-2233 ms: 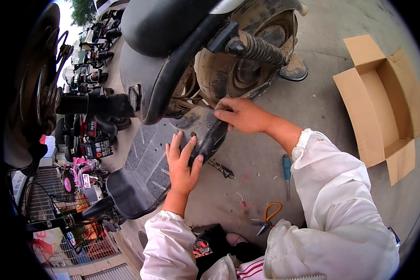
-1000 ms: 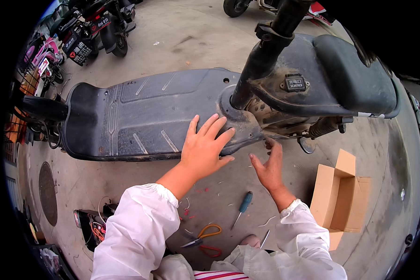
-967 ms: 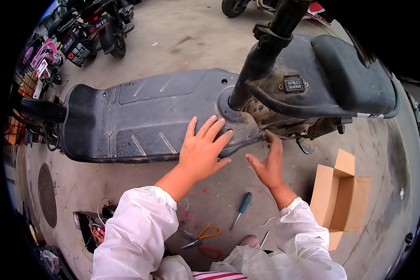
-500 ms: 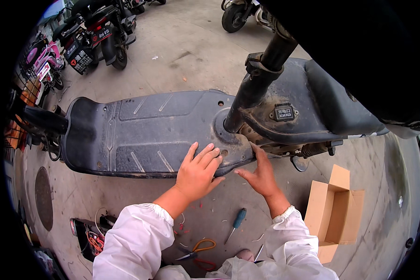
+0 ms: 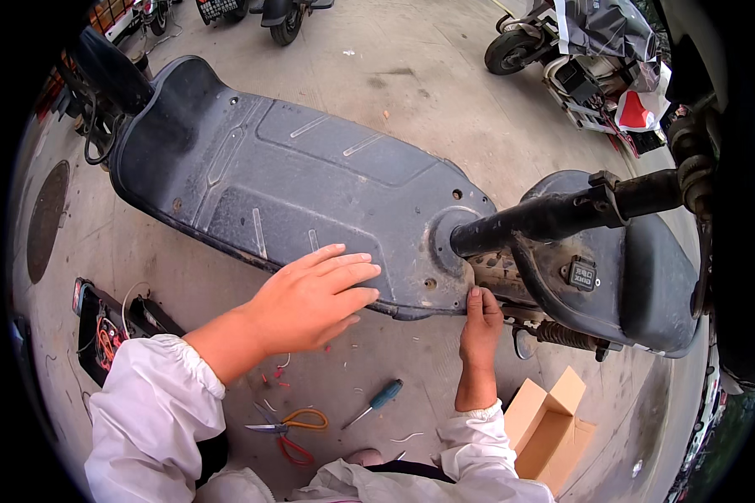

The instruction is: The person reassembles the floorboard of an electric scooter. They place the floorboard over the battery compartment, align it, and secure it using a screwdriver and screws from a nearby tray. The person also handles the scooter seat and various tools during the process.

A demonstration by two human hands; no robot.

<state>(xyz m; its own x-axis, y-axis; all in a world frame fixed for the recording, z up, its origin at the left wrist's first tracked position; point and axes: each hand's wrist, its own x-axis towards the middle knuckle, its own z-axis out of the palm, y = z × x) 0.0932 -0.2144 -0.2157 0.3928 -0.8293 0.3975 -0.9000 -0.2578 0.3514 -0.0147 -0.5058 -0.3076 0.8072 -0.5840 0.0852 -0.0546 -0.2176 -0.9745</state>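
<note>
Left hand (image 5: 306,298) has been drawn back from the hole (image 5: 430,283) in the scooter's footboard (image 5: 319,184) since the earlier frame. Its fingers are extended, loosely spread, over the near edge; contact cannot be confirmed. At the footboard's near rear corner, beside the black tube (image 5: 554,214), the right hand (image 5: 481,323) is placed, fingers bent; whether the edge is gripped cannot be told. Screwdriver (image 5: 386,394) and scissors (image 5: 283,427) are seen on the ground.
</note>
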